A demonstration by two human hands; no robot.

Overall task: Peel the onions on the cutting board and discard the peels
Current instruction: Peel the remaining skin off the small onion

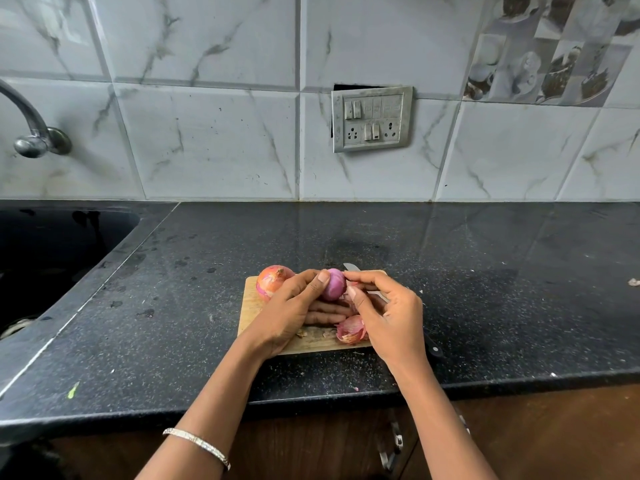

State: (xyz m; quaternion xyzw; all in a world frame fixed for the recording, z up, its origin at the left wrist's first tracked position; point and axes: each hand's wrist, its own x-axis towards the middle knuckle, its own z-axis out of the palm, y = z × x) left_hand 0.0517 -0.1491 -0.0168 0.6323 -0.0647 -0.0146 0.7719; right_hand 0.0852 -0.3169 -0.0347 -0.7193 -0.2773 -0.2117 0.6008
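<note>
Onion peels [350, 330] lie nearest you on the cutting board [311, 342], on the dark surface [173, 323]. Your left hand [294, 311] curls its grip around the peeled onion [334, 284] just above the board; your right hand [388, 315] pinches at its side. An unpeeled onion [273, 280] sits on the board's far left corner. Further left is the sink [52, 251]. No writing is readable.

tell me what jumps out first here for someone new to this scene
Two hands meet over the wooden cutting board: the left hand holds a purple peeled onion while the right hand picks at its skin. An unpeeled onion sits at the board's far left corner, loose peels near its front edge.
</note>
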